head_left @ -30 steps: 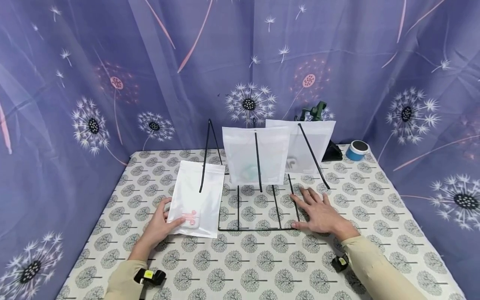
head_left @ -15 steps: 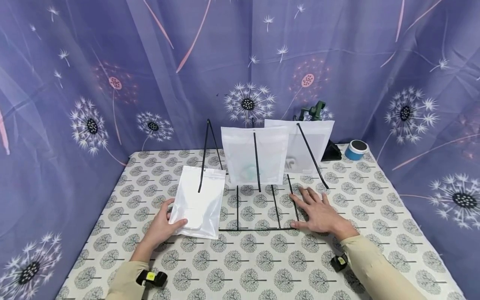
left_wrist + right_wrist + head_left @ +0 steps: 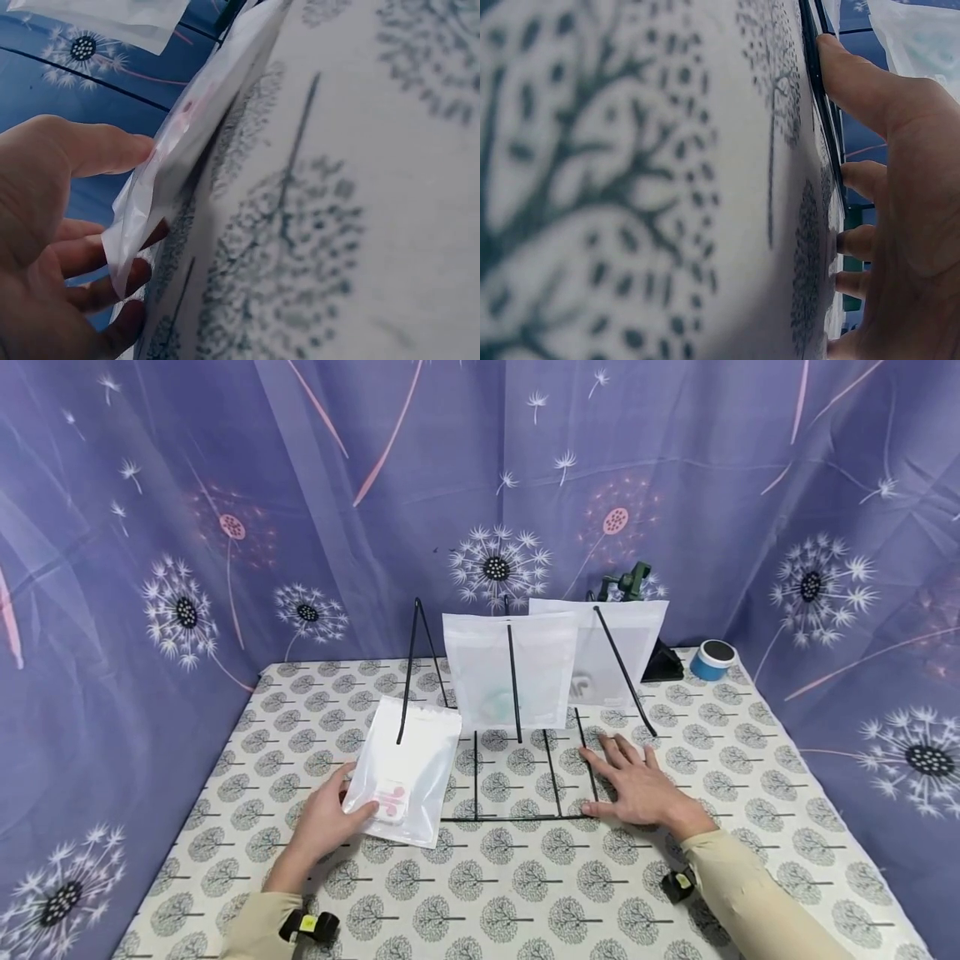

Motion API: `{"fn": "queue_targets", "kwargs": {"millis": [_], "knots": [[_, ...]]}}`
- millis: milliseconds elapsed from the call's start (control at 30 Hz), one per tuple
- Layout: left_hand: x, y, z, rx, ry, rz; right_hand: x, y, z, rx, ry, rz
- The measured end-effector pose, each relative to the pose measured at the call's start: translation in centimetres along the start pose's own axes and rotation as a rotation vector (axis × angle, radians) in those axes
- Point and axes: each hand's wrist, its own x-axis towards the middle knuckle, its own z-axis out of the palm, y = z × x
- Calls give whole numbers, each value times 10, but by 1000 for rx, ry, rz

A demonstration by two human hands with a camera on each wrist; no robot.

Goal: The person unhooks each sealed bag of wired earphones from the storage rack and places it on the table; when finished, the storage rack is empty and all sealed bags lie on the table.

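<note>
My left hand pinches the lower left edge of a white zip bag at the left of a black wire display rack. Its thumb lies in front, the other fingers behind, as the left wrist view shows. Inside the bag shows a small white rounded case with a pink pattern. The rack's left hook passes in front of the bag's upper part; whether it runs through the bag's hole cannot be told. My right hand rests spread, its thumb and fingers touching the rack base's right side.
Two more white bags hang on the rack, one on the middle hook and one on the right. Behind stands a dark green holder. A blue and white round tub sits at the back right. Purple curtains enclose the table.
My left hand has moved slightly right, and the bag has come lower and tilted, its top now farther right. My right hand has stayed in place on the rack.
</note>
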Motion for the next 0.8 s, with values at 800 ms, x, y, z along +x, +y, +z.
{"fn": "queue_targets", "kwargs": {"millis": [800], "knots": [[-13,-2,19,199,89,143,0,-1,-1,4,8,-2]]}}
